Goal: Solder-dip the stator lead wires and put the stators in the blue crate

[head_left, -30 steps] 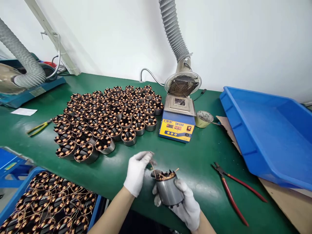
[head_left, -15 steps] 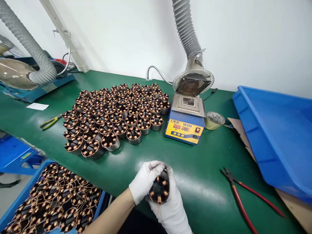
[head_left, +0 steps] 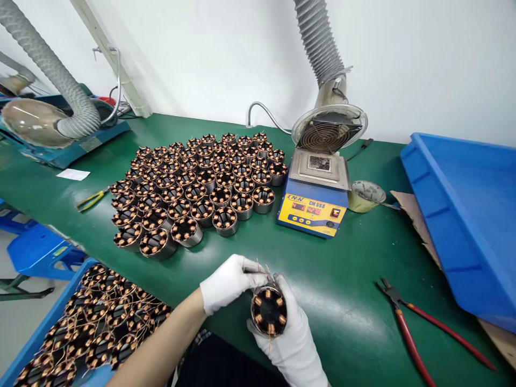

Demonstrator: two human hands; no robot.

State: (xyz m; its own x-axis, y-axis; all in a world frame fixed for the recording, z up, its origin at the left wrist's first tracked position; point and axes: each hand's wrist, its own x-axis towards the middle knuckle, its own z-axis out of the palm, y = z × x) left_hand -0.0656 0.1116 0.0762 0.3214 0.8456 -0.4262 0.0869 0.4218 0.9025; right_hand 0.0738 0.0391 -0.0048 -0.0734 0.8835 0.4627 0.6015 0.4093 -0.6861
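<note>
Hands holding one motor stator

White-gloved right hand point(head_left: 292, 336) is wrapped around a motor stator point(head_left: 269, 310), with its open end facing the camera. The left hand point(head_left: 229, 279) pinches the thin copper wires point(head_left: 264, 270) at the stator's top edge, fingers closed tight. This stator is over the green table point(head_left: 338, 269), in front of the solder pot point(head_left: 315, 194). Many more stators point(head_left: 197, 180) stand in rows left of the solder pot. Red pliers point(head_left: 419, 328) lie to its right, nearer the camera.

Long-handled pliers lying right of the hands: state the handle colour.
Red handles with dark metal jaws on the long-handled pliers, clearest in the head view.
</note>
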